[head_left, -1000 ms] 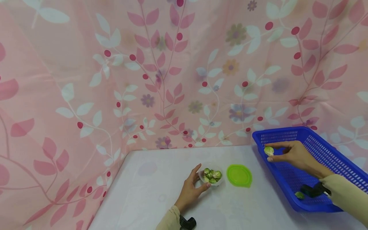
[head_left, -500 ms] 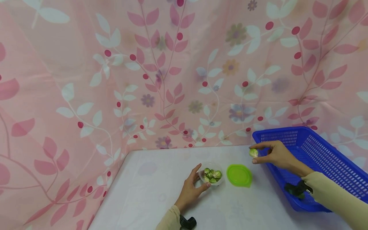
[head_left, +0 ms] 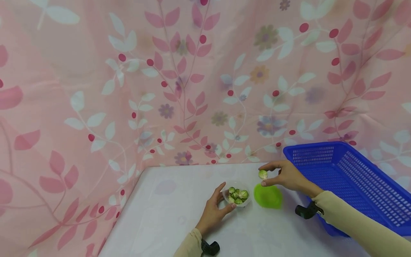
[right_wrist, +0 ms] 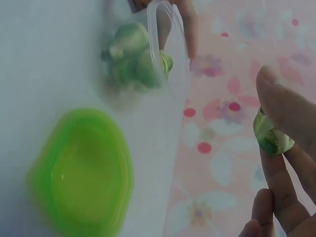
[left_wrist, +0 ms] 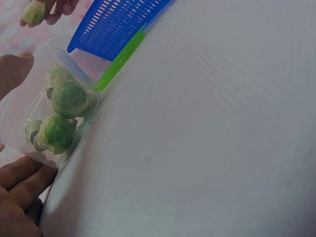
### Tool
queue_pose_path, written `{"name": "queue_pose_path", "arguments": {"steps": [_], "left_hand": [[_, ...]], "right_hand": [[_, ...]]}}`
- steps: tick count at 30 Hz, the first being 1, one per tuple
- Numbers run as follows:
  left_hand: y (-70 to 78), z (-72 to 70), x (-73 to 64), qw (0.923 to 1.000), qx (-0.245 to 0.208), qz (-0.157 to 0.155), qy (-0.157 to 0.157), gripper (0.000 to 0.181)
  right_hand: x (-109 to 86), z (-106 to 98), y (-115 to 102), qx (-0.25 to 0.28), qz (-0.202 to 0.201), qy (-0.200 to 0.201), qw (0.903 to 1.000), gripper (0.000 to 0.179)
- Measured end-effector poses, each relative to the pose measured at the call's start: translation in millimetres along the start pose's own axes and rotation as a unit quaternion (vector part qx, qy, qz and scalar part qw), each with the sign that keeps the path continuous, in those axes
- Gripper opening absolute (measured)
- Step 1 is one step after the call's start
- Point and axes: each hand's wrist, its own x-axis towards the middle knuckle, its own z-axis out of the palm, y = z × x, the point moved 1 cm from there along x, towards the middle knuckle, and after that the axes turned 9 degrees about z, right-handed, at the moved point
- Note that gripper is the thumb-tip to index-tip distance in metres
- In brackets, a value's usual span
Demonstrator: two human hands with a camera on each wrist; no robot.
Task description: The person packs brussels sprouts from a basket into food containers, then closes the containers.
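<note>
In the head view my left hand [head_left: 213, 208] holds a small clear plastic container [head_left: 227, 204] on the table, thumb on the near side and fingers on the far side. Several Brussels sprouts [head_left: 237, 195] lie inside it; the left wrist view shows them through the wall [left_wrist: 69, 98]. My right hand [head_left: 289, 176] pinches one Brussels sprout [head_left: 263, 174] between thumb and fingertips, raised above the far edge of a bright green lid [head_left: 269, 197]. The right wrist view shows this held sprout [right_wrist: 270, 134] too.
A large blue plastic basket [head_left: 316, 151] with slotted walls stands at the table's right side, partly behind the right forearm. The white-covered table [head_left: 154, 214] meets a pink floral curtain [head_left: 192, 89] at its back edge.
My right hand has moved left with the pinched Brussels sprout, from over the blue basket to above the green lid. The left hand and the container have stayed in place.
</note>
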Motion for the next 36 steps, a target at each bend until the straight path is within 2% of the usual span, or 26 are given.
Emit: {"name": "queue_pose_path", "arguments": {"steps": [4,9,15,19,28,36], "left_hand": [[-0.6,0.1,0.9,1.0,0.001,-0.005,-0.002,0.084],[-1.7,0.2,1.9,0.9999,0.002,-0.011,-0.005,0.083],[-2.0,0.1,2.5,0.9999,0.003,-0.011,-0.007,0.084],[-0.8,0.2,1.5,0.9999,0.002,-0.014,-0.007,0.085],[-2.2,-1.4,1.8,1.0,-0.004,0.0,-0.003,0.086],[-5.3,-1.6,1.7,0.9999,-0.011,-0.001,-0.003,0.085]], "right_hand": [[7.3,16.1,-7.2,0.008,0.005,-0.012,0.9999,0.048],[15.7,34.9,-17.3,0.018,-0.006,-0.033,0.9993,0.047],[22.1,59.3,-21.2,0.03,-0.002,-0.059,0.9978,0.042],[24.8,75.4,-22.5,0.039,-0.015,-0.068,0.9968,0.041],[32.2,102.9,-26.0,0.022,-0.032,-0.072,0.9967,0.044],[38.9,118.9,-20.3,0.012,-0.071,-0.068,0.9951,0.046]]}}
